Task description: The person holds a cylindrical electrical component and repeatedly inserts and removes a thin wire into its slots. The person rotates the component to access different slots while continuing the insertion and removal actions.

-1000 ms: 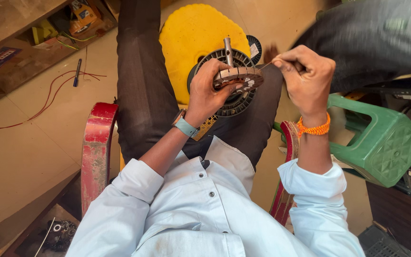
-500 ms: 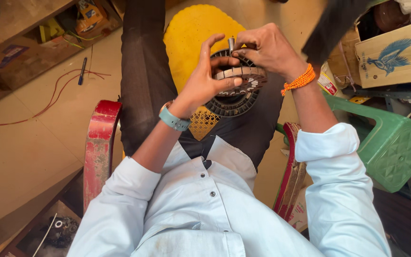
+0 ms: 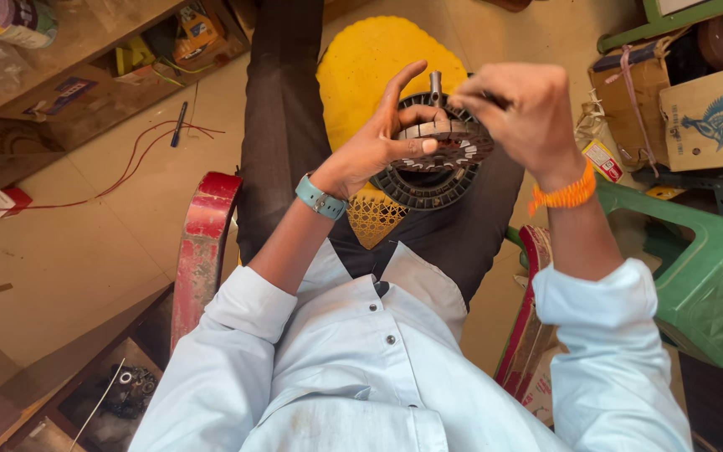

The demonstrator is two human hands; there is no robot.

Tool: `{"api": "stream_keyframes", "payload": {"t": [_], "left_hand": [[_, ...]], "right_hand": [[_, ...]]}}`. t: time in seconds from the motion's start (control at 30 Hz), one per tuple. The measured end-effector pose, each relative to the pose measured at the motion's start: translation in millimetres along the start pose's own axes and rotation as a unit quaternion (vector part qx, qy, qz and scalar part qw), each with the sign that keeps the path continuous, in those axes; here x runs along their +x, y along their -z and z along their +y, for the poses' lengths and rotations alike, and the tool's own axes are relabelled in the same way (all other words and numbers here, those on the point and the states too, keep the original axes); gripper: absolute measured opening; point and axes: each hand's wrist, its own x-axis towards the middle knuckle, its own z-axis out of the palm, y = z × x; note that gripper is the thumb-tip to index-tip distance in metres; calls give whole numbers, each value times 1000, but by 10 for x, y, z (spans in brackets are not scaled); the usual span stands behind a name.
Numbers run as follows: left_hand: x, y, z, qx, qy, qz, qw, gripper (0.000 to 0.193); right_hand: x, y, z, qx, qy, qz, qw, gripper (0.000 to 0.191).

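Observation:
I sit with a round slotted motor core (image 3: 453,146) over my lap, a short metal shaft sticking up from its middle. My left hand (image 3: 374,138) grips the core from the left, thumb pressed on its rim and fingers spread above it. My right hand (image 3: 516,105) hovers over the core's right side, fingers pinched on something thin and dark that I cannot make out. Under the core lies a black ribbed disc (image 3: 416,188) on my dark trousers. A yellow perforated stool top (image 3: 370,59) shows between my legs.
A green plastic stool (image 3: 713,276) stands at right, with cardboard boxes (image 3: 705,109) behind it. Red chair arms (image 3: 202,243) flank me. On the tan floor at left lie red wire (image 3: 140,146) and a dark pen-like tool (image 3: 179,121). A cluttered wooden shelf (image 3: 69,75) runs along the upper left.
My right hand swung in from the far right onto the core, then drew back a little to its right edge. The left-hand fingers have spread open above the core.

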Motion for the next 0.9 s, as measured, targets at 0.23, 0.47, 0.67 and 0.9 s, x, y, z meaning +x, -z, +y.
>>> {"api": "stream_keyframes", "payload": {"t": [0.23,0.47,0.67,0.9], "left_hand": [[-46,20,33,72,-23,-30,997,89],[-29,16,-57,112,-80,-42,990,51],[-76,-211,-212,242,-180,51,952,66],[-10,-291,-221,380,-202,174,886,36]], "right_hand": [[-441,-104,-442,41,-139,117,983,6],[-828,-607,-598,148,-191,167,956,4],[-1244,-1106,-576,113,-240,183,946,7],[-1646,-952,-299,167,-270,143,938,4]]}}
